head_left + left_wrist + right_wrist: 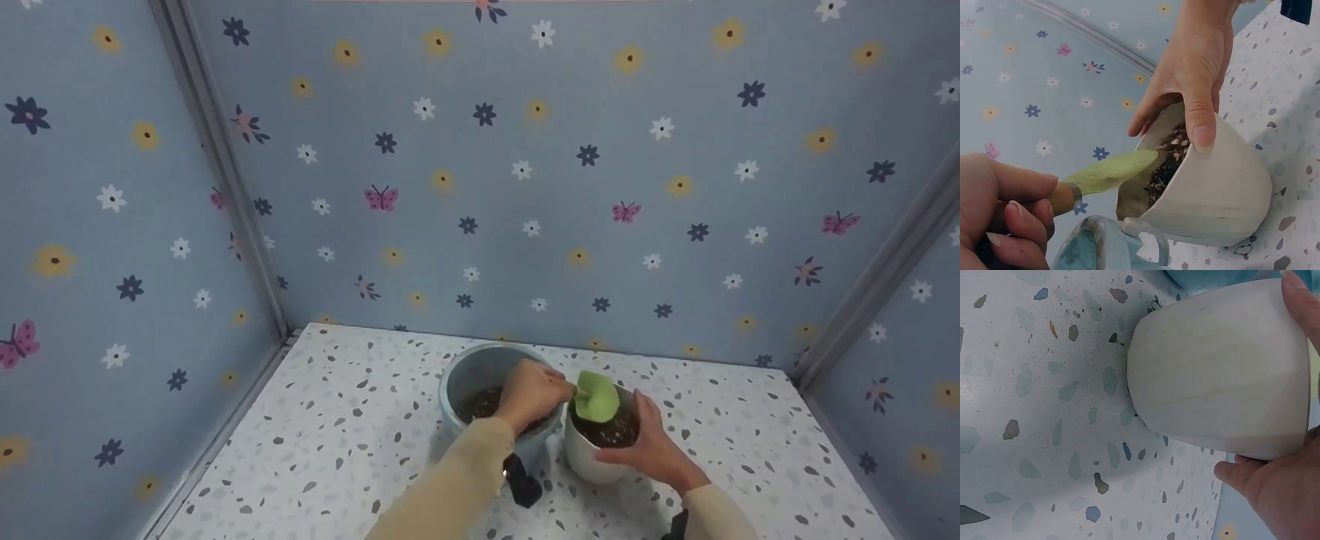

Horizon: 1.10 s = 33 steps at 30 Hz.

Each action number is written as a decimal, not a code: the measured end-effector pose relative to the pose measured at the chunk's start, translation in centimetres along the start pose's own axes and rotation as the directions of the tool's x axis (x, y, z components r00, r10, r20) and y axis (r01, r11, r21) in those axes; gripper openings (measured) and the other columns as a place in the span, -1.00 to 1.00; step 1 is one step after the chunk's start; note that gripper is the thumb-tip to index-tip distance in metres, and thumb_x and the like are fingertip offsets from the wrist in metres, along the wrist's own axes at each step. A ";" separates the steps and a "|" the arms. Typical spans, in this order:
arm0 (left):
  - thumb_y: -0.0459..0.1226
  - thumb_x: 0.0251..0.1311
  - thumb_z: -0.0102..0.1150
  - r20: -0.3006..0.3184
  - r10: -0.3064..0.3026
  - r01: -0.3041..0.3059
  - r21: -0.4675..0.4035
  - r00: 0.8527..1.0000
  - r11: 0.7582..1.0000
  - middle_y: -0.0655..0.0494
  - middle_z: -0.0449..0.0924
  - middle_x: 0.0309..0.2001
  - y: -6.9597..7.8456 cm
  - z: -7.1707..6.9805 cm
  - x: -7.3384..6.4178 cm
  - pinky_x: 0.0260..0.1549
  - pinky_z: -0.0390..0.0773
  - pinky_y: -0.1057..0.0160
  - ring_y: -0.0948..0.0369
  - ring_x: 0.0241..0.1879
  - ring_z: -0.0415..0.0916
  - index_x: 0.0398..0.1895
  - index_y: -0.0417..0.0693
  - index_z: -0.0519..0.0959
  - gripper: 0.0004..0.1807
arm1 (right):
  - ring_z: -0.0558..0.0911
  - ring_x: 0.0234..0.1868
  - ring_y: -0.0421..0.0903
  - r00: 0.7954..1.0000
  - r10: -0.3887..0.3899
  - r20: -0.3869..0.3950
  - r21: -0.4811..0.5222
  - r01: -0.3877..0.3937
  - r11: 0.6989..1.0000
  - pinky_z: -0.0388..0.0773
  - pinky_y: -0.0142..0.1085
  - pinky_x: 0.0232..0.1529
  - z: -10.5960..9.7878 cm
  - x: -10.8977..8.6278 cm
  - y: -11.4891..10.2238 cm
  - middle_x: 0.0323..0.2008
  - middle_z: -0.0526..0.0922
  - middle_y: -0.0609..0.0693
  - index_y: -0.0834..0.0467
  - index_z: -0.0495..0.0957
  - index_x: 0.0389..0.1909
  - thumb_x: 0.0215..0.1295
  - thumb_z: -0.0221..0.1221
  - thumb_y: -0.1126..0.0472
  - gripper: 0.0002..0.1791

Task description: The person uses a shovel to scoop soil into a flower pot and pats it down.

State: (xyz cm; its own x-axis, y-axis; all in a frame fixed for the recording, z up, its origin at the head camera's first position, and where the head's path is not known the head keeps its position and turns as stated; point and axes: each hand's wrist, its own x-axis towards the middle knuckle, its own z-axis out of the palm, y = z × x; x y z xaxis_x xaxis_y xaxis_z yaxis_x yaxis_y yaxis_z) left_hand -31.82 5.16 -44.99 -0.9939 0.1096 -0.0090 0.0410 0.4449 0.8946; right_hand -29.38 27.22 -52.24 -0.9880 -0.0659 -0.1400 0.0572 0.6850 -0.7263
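Observation:
My left hand [531,394] grips the wooden handle [1064,199] of a small garden trowel with a green blade [598,397]. The blade's tip points into a white pot [589,459], at the dark, speckled soil [1171,163] inside. With thumb and fingers on either side of the rim, my right hand [654,448] holds this pot; the right wrist view shows its plain white wall [1219,377]. Just left stands a larger blue pot [480,367] with soil low inside, and my left hand is over its right side. A small handle [1151,239] sticks out from the blue pot.
Both pots stand on a white speckled tabletop [322,420], near its back edge. Flower-patterned blue panels [487,150] rise behind and at both sides, joined by grey corner strips [225,165]. Tiny dark crumbs lie on the tabletop by the white pot.

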 end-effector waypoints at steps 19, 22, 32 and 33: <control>-0.27 -0.01 0.21 0.073 0.150 -0.165 0.279 0.986 0.946 0.28 0.63 -0.38 1.2 0.5 -1.0 -0.54 0.49 0.31 0.38 -0.53 0.51 -0.30 0.04 0.67 -0.82 | -0.17 0.33 0.24 1.000 0.002 0.023 0.042 -0.003 0.999 -0.06 0.17 0.17 0.0 -0.2 0.0 0.35 -0.43 0.21 0.12 -0.41 0.38 -0.31 0.39 -0.25 0.42; -0.27 -0.04 0.21 0.047 0.165 -0.171 0.229 0.985 0.958 0.25 0.64 -0.36 1.5 -1.2 -0.4 -0.55 0.46 0.33 0.39 -0.58 0.45 -0.31 0.02 0.68 -0.81 | -0.15 0.33 0.25 1.000 -0.002 0.009 0.042 0.002 0.999 -0.08 0.17 0.17 0.0 0.0 0.1 0.35 -0.42 0.23 0.13 -0.40 0.38 -0.34 0.39 -0.26 0.43; -0.20 -0.08 0.27 -0.023 0.149 -0.140 0.223 0.989 0.965 0.23 0.63 -0.25 1.8 -10.3 0.9 -0.36 0.51 0.26 0.26 -0.29 0.55 -0.26 0.05 0.67 -0.76 | -0.12 0.31 0.30 1.000 0.012 0.019 0.025 -0.012 1.000 -0.02 0.21 0.14 0.0 0.0 0.0 0.34 -0.39 0.25 0.15 -0.35 0.38 -0.36 0.40 -0.25 0.43; -0.21 -0.06 0.25 -0.017 0.167 -0.156 0.270 0.986 0.950 0.22 0.63 -0.24 2.0 -11.1 0.9 -0.36 0.52 0.25 0.24 -0.28 0.56 -0.26 0.05 0.67 -0.77 | -0.12 0.31 0.30 1.000 0.008 0.018 0.025 -0.008 1.000 -0.02 0.21 0.14 0.0 0.1 -0.1 0.34 -0.39 0.25 0.15 -0.36 0.38 -0.35 0.40 -0.25 0.43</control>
State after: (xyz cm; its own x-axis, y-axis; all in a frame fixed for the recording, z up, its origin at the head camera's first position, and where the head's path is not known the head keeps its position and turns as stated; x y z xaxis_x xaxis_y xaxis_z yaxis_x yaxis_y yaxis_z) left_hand -33.81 -3.70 -38.30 -0.9748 0.1667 0.1481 0.2215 0.6456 0.7309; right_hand -29.44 27.19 -52.16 -0.9847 -0.0738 -0.1581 0.0691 0.6673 -0.7416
